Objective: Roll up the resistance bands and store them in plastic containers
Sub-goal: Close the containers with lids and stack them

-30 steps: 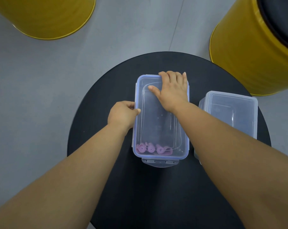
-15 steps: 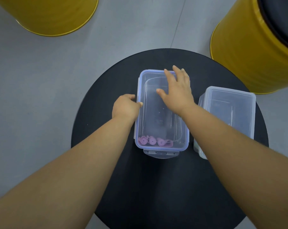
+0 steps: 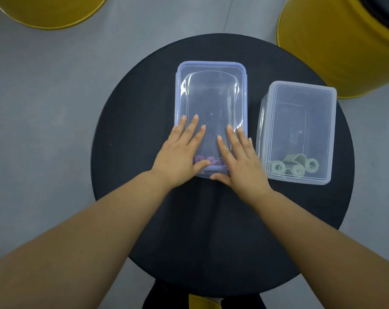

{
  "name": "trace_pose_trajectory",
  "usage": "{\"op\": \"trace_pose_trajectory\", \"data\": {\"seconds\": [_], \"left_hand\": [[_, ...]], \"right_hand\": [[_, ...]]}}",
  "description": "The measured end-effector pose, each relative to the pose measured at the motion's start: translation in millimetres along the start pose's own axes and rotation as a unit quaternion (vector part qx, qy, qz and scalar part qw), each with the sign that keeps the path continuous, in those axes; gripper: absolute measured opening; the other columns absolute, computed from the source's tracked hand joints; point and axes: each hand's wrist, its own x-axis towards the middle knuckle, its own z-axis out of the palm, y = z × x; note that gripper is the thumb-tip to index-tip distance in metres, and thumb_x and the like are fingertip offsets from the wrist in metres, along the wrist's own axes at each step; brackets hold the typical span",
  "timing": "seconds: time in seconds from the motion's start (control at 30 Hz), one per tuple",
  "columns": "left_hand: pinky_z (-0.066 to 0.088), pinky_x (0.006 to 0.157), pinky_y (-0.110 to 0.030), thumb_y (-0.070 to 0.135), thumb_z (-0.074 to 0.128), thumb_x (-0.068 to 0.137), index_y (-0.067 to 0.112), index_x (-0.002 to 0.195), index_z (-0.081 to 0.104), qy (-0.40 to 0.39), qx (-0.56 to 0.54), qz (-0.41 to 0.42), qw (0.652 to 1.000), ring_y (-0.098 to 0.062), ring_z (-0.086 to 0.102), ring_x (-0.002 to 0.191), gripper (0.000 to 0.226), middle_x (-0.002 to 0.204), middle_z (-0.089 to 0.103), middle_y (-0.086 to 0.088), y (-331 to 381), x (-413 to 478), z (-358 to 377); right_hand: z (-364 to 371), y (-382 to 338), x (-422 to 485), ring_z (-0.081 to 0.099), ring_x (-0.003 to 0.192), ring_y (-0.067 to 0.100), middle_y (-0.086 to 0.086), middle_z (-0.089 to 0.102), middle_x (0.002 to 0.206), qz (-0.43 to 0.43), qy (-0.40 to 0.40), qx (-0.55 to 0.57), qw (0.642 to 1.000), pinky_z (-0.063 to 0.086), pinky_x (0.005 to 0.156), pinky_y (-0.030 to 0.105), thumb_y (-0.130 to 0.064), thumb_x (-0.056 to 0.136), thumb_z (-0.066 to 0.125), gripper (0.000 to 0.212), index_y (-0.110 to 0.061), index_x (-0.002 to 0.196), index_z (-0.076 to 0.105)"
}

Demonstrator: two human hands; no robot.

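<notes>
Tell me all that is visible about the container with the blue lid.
The blue-lidded container is a rectangular box of clear plastic, lid on, standing on the round black table. Rolled purple bands lie at its near end. The left hand and right hand rest flat on the lid.

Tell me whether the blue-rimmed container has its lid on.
On. The blue-rimmed lid lies level over the whole top, with the left hand and right hand flat on it. Near latch: cannot tell.

Industrial-style room: yellow drums, round black table, grey floor.
</notes>
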Motion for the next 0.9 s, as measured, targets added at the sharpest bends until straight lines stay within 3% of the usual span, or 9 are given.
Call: {"op": "trace_pose_trajectory", "data": {"seconds": [0.17, 0.3, 0.47, 0.6, 0.7, 0.8, 0.9], "left_hand": [[-0.002, 0.116, -0.041, 0.068, 0.04, 0.077, 0.011, 0.147, -0.001, -0.019, 0.098, 0.056, 0.993, -0.035, -0.009, 0.144, 0.099, 0.157, -0.005, -0.014, -13, 0, 6], [0.017, 0.112, -0.051, 0.067, 0.029, 0.079, 0.002, 0.145, 0.018, 0.027, 0.131, 0.081, 0.988, -0.045, 0.016, 0.14, 0.093, 0.152, 0.02, -0.026, -15, 1, 15], [-0.016, 0.111, -0.044, 0.065, 0.005, 0.08, 0.011, 0.134, -0.029, -0.013, 0.195, 0.056, 0.979, -0.041, -0.02, 0.14, 0.084, 0.152, -0.022, -0.022, -10, -2, 13], [-0.017, 0.11, -0.046, 0.063, -0.01, 0.078, 0.008, 0.134, -0.03, -0.004, 0.221, 0.044, 0.974, -0.043, -0.02, 0.138, 0.08, 0.151, -0.023, -0.024, -6, -3, 16], [-0.017, 0.109, -0.046, 0.061, -0.005, 0.082, 0.008, 0.133, -0.03, -0.022, 0.249, 0.034, 0.968, -0.043, -0.02, 0.139, 0.078, 0.151, -0.023, -0.024, -3, -3, 17], [-0.008, 0.112, -0.046, 0.063, -0.001, 0.083, 0.007, 0.141, -0.014, 0.019, 0.206, 0.052, 0.977, -0.043, -0.006, 0.142, 0.082, 0.154, -0.006, -0.026, -8, -2, 19], [0.016, 0.112, -0.046, 0.067, 0.019, 0.086, 0.003, 0.145, 0.024, 0.087, 0.104, 0.079, 0.988, -0.043, 0.023, 0.139, 0.087, 0.15, 0.025, -0.026, -10, -6, 21]], "right_hand": [[9, -1, -3, 0.032, 0.135, 0.044, 0.025, 0.034, 0.147, -0.002, 0.018, -0.068, 0.997, 0.024, 0.109, 0.053, -0.054, 0.084, 0.041, 0.076, -0.007, 0.141, 0.029], [14, 0, -2, 0.031, 0.136, 0.043, 0.025, 0.034, 0.147, -0.002, 0.018, -0.068, 0.998, 0.023, 0.109, 0.053, -0.056, 0.084, 0.038, 0.076, -0.007, 0.142, 0.029], [16, 1, -2, 0.031, 0.135, 0.043, 0.026, 0.034, 0.146, -0.009, 0.028, -0.081, 0.996, 0.023, 0.109, 0.053, -0.054, 0.084, 0.04, 0.075, -0.007, 0.141, 0.03], [18, -1, -1, 0.034, 0.135, 0.042, 0.024, 0.036, 0.146, 0.009, 0.024, -0.105, 0.994, 0.026, 0.109, 0.053, -0.05, 0.088, 0.041, 0.068, -0.007, 0.141, 0.031], [18, -2, -1, 0.035, 0.135, 0.042, 0.024, 0.037, 0.146, 0.016, 0.02, -0.1, 0.995, 0.027, 0.11, 0.052, -0.048, 0.089, 0.04, 0.066, -0.008, 0.141, 0.032], [14, -1, 0, 0.032, 0.136, 0.041, 0.024, 0.035, 0.147, 0.008, -0.004, -0.061, 0.998, 0.025, 0.11, 0.051, -0.052, 0.088, 0.039, 0.069, -0.009, 0.141, 0.032], [0, -3, -2, 0.017, 0.143, 0.035, 0.017, 0.022, 0.154, 0.043, -0.001, 0.066, 0.997, 0.016, 0.114, 0.044, -0.058, 0.087, 0.041, 0.076, -0.011, 0.146, 0.028]]}}
